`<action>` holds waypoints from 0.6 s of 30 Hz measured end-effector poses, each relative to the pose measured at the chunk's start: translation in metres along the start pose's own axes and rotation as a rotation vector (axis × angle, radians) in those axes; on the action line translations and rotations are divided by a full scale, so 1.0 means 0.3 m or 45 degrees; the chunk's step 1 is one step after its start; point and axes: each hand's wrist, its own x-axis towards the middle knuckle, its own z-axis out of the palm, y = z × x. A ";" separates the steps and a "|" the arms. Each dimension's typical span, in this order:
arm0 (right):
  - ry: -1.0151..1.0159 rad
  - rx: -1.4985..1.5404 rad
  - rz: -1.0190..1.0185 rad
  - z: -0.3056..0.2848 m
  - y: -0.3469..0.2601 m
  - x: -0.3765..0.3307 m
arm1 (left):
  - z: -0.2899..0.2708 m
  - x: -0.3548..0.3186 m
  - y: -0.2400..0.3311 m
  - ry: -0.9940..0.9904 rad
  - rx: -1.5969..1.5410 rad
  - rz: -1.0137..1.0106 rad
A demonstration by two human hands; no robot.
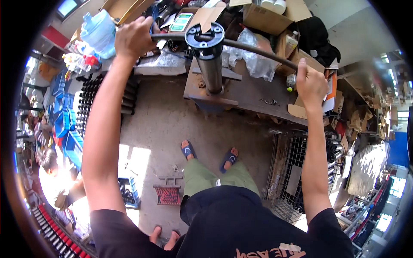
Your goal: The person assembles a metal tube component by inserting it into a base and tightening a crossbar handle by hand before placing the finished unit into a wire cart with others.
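Note:
My left hand (134, 39) is closed around the left end of a long dark metal bar (258, 51). Around the bar's right end my right hand (311, 84) is wrapped too. The bar runs crosswise at the top of an upright metal cylinder (208, 71), by its black round cap (204, 39) with several holes. Whether the bar passes through the cap or behind it I cannot tell. The cylinder's lower end sits at a metal vise-like clamp (213, 92) on the bench edge. Both arms are stretched forward and apart.
Cardboard boxes (266, 19), plastic bags (256, 51) and a large clear water jug (98, 32) crowd the workbench (254, 96). A wire cage (286, 172) stands at my right. Blue bins (64, 120) and a seated person (58, 176) are at left; a red-patterned stool (167, 194) is on the floor.

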 end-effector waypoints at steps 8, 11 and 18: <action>0.177 -0.210 0.199 -0.064 0.025 0.028 | 0.075 0.031 0.111 0.630 -0.370 0.013; 0.220 -0.195 0.328 -0.029 0.000 0.024 | 0.083 0.034 0.077 0.606 -0.442 0.062; 0.194 -0.269 0.405 -0.094 -0.048 0.017 | 0.186 0.008 0.054 0.668 -0.407 0.238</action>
